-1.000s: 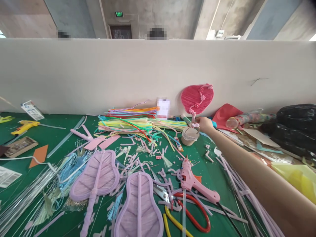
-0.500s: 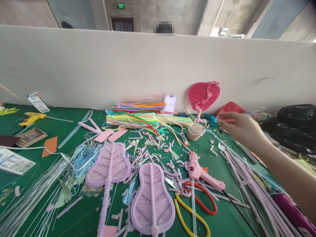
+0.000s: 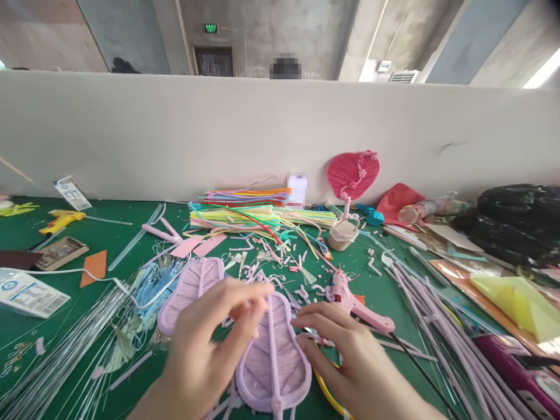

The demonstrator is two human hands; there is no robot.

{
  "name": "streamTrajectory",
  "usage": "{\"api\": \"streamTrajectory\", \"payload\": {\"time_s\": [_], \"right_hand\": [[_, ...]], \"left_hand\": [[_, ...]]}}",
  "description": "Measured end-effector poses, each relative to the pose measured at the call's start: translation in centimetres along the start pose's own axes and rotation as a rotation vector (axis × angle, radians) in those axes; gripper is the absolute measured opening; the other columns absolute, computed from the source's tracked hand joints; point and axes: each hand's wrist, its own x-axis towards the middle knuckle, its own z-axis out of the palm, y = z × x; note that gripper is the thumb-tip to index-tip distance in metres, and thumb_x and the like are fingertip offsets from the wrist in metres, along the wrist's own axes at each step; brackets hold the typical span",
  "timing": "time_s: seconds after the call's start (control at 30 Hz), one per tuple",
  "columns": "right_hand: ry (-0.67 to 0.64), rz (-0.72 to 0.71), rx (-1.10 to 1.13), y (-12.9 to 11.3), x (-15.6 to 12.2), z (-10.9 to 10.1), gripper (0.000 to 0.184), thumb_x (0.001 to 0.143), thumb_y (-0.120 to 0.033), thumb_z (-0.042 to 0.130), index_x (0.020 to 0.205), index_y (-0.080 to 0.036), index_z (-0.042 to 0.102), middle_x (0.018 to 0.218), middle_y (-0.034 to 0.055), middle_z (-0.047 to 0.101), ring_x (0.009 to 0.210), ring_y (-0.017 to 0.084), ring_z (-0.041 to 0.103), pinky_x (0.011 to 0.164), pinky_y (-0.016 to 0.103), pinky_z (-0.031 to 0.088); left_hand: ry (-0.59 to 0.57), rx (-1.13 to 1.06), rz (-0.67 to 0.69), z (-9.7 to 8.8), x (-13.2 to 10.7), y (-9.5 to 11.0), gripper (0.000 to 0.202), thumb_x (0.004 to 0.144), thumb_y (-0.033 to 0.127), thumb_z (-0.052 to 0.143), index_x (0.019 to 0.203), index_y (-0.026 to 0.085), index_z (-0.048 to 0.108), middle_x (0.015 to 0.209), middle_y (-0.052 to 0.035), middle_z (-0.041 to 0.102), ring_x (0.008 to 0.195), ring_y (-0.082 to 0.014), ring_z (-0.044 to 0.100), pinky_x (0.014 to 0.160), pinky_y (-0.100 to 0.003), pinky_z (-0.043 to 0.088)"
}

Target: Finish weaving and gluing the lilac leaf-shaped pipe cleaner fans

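Observation:
Two lilac leaf-shaped fans made of fuzzy stems lie on the green table. My left hand point(image 3: 205, 338) hovers between them with curled fingers, thumb a little apart from the index finger and nothing visible in its grasp. It covers part of the left fan point(image 3: 190, 291), including its handle. Beside the right edge of the nearer fan point(image 3: 273, 356) is my right hand point(image 3: 345, 350), fingers bent and apart. Its fingertips reach that edge; whether they press on it I cannot tell. Scissors with a yellow handle point(image 3: 326, 394) are mostly hidden under this hand.
A pink glue gun point(image 3: 354, 303) lies just beyond my right hand. Lilac stems point(image 3: 429, 315) stretch along the right, thin wires point(image 3: 74, 344) along the left. Colourful stems point(image 3: 236, 216), a small bucket point(image 3: 343, 233) and a red fan point(image 3: 354, 175) stand near the white partition point(image 3: 175, 134).
My right hand has come back from the far right side of the table to the nearer fan. My left hand has entered the view. The camera has tilted up slightly.

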Motion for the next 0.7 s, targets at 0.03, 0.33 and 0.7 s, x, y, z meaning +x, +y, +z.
{"api": "streamTrajectory", "payload": {"time_s": [0.03,0.33,0.7], "right_hand": [[-0.017,0.011,0.002,0.1,0.0,0.9,0.021,0.089,-0.024,0.051,0.101,-0.027,0.068,0.103,0.0074,0.069,0.094,0.024,0.066,0.08,0.037,0.057],[-0.013,0.056,-0.003,1.9,0.6,3.9,0.021,0.089,-0.016,0.05,0.1,-0.024,0.066,0.102,0.0075,0.068,0.094,0.026,0.063,0.079,0.041,0.056],[0.023,0.079,0.018,2.2,0.5,3.4,0.021,0.091,-0.02,0.048,0.102,-0.024,0.066,0.106,0.0083,0.067,0.097,0.026,0.06,0.082,0.042,0.054]], "left_hand": [[0.01,0.072,0.036,0.4,1.9,0.1,0.03,0.094,0.027,0.049,0.123,0.027,0.059,0.108,-0.005,0.065,0.088,-0.017,0.063,0.08,-0.031,0.053],[-0.032,0.455,0.234,1.8,4.9,-3.1,0.048,0.09,0.005,0.03,0.127,0.024,0.057,0.118,-0.0079,0.065,0.081,-0.0133,0.068,0.077,-0.026,0.056],[0.02,0.467,0.212,1.3,5.3,-3.7,0.025,0.095,0.03,0.048,0.106,0.022,0.069,0.1,-0.004,0.076,0.088,-0.0174,0.072,0.081,-0.027,0.055]]}}
